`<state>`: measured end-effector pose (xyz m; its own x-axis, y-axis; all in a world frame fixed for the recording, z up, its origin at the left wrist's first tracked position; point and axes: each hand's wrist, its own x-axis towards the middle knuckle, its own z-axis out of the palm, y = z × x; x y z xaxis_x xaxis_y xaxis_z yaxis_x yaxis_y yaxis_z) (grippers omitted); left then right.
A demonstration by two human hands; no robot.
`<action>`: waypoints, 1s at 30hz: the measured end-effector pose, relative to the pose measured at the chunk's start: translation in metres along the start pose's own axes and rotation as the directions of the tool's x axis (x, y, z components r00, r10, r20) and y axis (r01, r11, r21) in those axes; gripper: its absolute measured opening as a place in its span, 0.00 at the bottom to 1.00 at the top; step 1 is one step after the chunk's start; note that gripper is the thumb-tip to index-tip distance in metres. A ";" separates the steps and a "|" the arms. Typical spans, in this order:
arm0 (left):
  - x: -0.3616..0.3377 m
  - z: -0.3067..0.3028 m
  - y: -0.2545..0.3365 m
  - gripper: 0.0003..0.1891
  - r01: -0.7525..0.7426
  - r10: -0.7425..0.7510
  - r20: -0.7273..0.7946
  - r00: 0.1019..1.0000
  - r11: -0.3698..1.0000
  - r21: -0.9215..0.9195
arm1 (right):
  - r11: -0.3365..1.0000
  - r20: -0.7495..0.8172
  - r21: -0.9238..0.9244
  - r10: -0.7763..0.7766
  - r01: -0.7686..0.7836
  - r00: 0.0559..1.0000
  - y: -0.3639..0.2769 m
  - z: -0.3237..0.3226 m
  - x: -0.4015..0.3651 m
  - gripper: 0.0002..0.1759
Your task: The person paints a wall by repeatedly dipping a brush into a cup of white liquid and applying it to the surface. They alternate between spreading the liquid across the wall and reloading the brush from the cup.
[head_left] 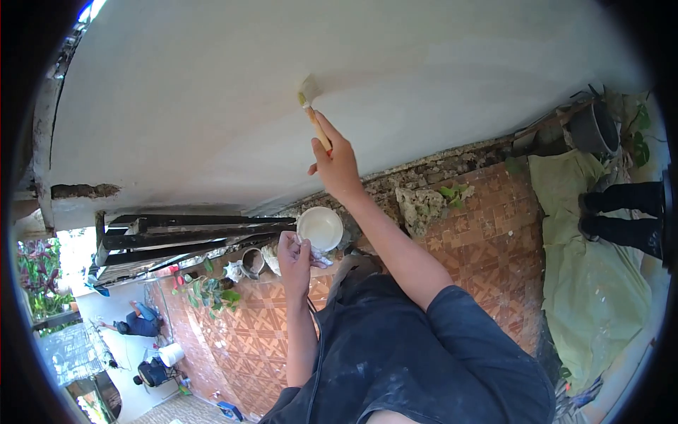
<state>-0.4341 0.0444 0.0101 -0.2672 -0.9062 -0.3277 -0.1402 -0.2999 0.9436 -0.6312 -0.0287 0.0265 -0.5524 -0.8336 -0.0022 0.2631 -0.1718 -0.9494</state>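
The paintbrush (308,100) rests against the white wall (212,92) near twelve o'clock, its handle pinched by the fingers of the right hand (336,162). At six o'clock from it, the left hand (294,260) has fingers gripping a bowl (341,230) of pale liquid; at four o'clock, green sheeting (593,283) borders tiled floor (487,244).

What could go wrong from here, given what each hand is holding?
The round white bowl in the left hand could tip, spilling its pale contents onto the brown patterned tile floor; the crumpled green sheet lies off to the side.

The wooden-handled, pale-bristled brush in the right hand might drip or streak the smooth whitish wall.
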 end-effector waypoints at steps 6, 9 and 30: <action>0.003 0.002 -0.006 0.06 0.020 -0.020 0.018 1.000 1.000 0.017 | 0.958 0.311 0.038 0.260 -0.285 0.914 -0.038 -0.047 0.010 0.28; 0.006 0.013 -0.002 0.06 0.021 -0.023 0.077 0.997 1.000 0.020 | 0.931 0.435 0.026 0.318 -0.365 0.842 -0.039 -0.053 0.015 0.26; -0.013 -0.069 -0.006 0.06 0.015 -0.017 0.032 0.999 0.998 0.055 | 0.978 -0.131 0.139 0.174 -0.155 0.976 -0.012 -0.027 0.006 0.23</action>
<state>-0.3636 0.0372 0.0123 -0.2951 -0.8909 -0.3452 -0.1970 -0.2968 0.9344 -0.6591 -0.0177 0.0295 -0.5971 -0.7748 -0.2080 0.4532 -0.1118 -0.8844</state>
